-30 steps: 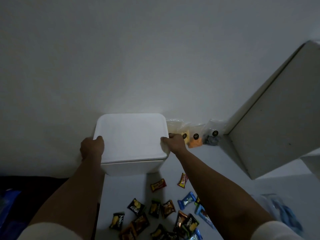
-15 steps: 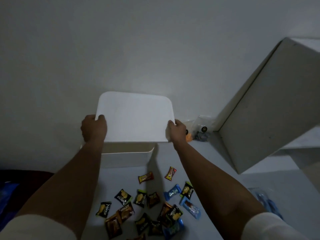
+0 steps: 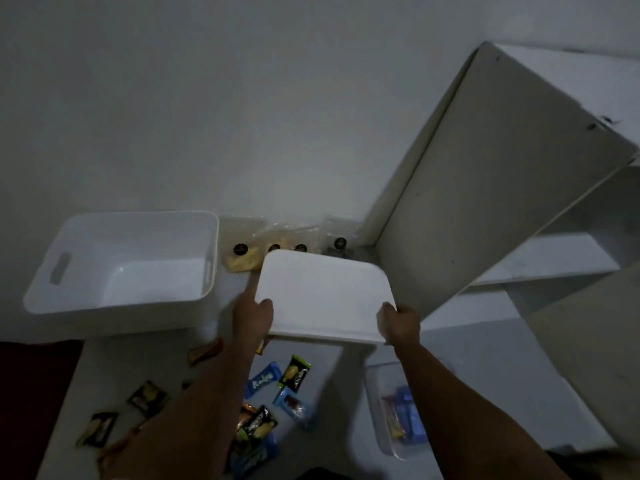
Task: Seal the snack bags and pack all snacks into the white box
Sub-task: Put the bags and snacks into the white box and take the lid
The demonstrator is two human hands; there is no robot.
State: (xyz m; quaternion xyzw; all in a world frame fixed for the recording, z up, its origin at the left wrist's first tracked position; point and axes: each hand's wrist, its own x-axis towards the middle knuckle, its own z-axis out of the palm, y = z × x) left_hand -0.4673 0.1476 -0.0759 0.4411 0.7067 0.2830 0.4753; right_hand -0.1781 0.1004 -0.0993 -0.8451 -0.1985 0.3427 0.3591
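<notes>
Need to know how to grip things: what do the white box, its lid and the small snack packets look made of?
White box: likely rigid moulded plastic, matte, with rounded corners and a cut-out handle slot. Lid, held by the left hand and right hand: apparently the same smooth white plastic, flat and stiff. Snack packets: thin printed film, glossy and crinkled, probably foil or plastic.

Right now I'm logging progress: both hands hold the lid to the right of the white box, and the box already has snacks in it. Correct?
Not quite. In the head view the white box is empty. Both the left hand and right hand do hold the lid to its right.
</notes>
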